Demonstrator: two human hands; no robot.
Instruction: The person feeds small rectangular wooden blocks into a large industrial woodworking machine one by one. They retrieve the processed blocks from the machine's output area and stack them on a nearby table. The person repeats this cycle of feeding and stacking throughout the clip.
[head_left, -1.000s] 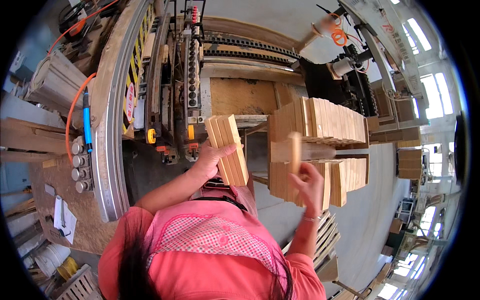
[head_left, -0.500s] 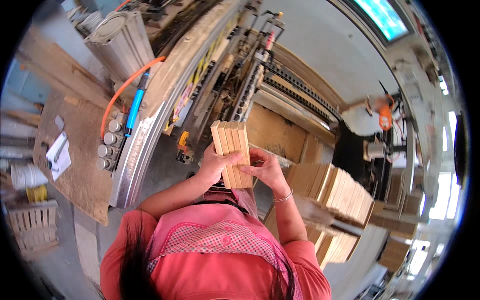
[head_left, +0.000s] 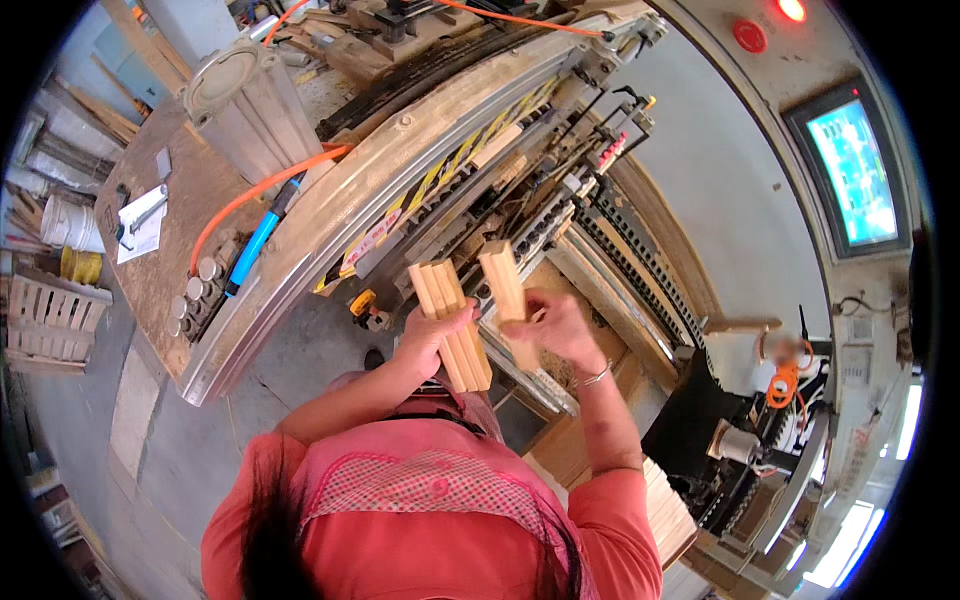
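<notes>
Wooden strips are clasped before the pink apron by the left hand's fingers; just beside, a separate piece is pinched by the right hand. Light, stiff handling seems suggested, long edges best gripped midway.

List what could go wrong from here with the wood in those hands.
The stack of wood strips is clasped by the left hand alone, with nothing visible tying it, so strips might slip out and drop to the floor.

The separate wood piece is pinched by the right hand close beside that stack; it could knock the strips askew.

Both hands are bare, so a rough edge might leave a splinter.
</notes>
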